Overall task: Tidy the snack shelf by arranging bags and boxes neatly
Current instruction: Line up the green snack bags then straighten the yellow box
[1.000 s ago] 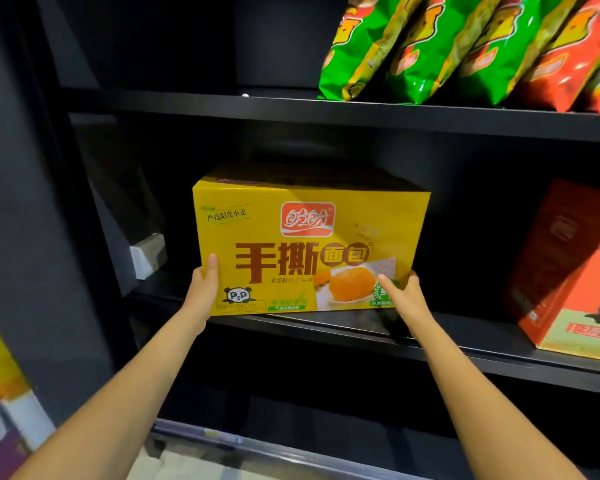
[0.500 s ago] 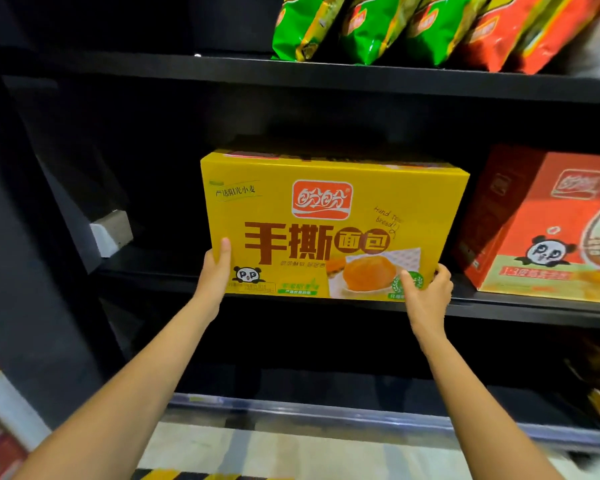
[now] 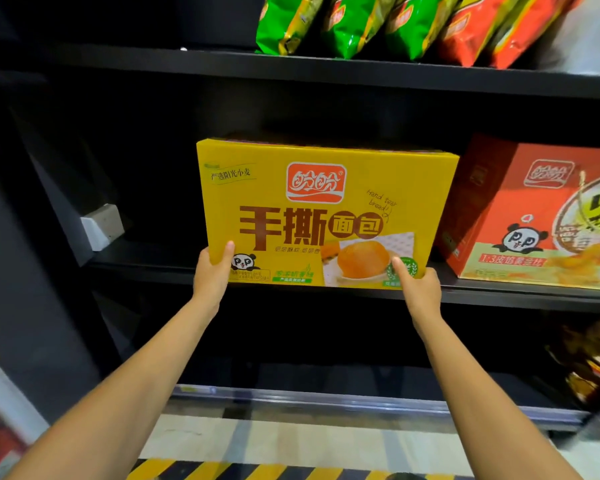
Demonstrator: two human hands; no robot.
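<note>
A dark shelving unit fills my view, its black middle shelf [image 3: 146,268] running straight across in front of me, with pale floor and a yellow-and-black striped strip down below my forearms. On that shelf stands the yellow box [image 3: 326,209], upright, its printed front facing me, its bottom edge along the shelf's front lip.

My left hand [image 3: 211,276] grips the box's lower left corner: the thumb lies flat up the front face, and the other fingers wrap round the side, out of my sight. My right hand [image 3: 419,289] holds the lower right corner, the thumb stretched up over the front beside the bread picture, the rest of the fingers curled round the right edge.

Just beyond my right hand, an orange-red box [image 3: 534,216] stands on the same shelf, very close to the yellow one; I cannot tell whether the two touch. Above my hands, on the upper shelf [image 3: 153,65], green snack bags [image 3: 347,22] lean in a row, with red snack bags [image 3: 492,29] following on to the right. Out past my left hand, a small grey block [image 3: 102,226] sits against the dark side wall. Below my right arm, some dark gold-printed packets [image 3: 593,362] show, blurred.
</note>
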